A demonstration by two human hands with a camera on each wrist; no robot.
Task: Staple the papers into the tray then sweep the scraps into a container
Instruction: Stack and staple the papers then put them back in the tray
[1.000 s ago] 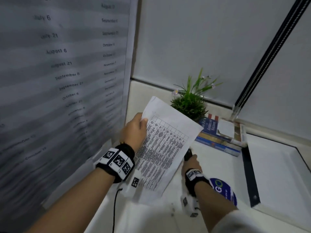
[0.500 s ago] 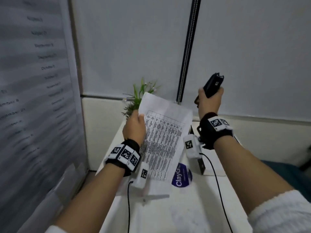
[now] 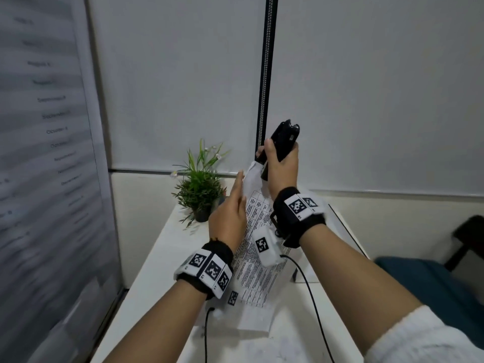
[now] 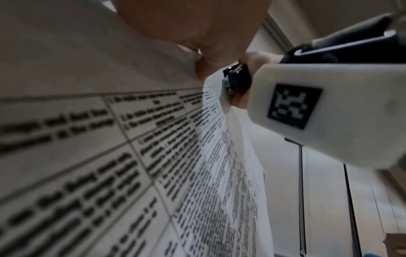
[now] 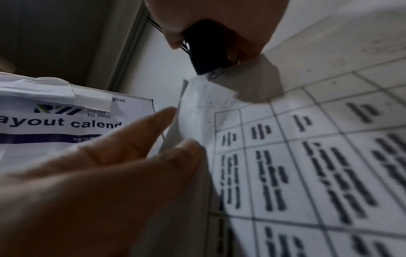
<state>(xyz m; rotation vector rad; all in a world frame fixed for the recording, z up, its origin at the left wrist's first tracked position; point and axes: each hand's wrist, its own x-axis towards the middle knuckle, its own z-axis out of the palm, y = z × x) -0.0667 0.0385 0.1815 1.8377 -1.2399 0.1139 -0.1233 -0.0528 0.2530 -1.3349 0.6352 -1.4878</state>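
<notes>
Surface: a white table top (image 3: 167,247), with a small green potted plant (image 3: 200,187) standing at its far end.
Room: pale wall panels behind the plant; a printed calendar poster (image 3: 47,142) to its left.
Papers: white printed sheets with a black-ruled table (image 3: 255,260), held tilted in the air right of the plant.
Stapler: a black hand stapler (image 3: 281,145), its mouth over the sheets' top corner.
Right hand (image 3: 281,171): wrapped around the stapler.
Left hand (image 3: 230,213): fingers straight, flat against the sheets' left edge.

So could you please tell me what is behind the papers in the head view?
Behind the papers the white table shows at their edges, the potted plant beyond. Whatever lies directly beneath them is covered.
</notes>
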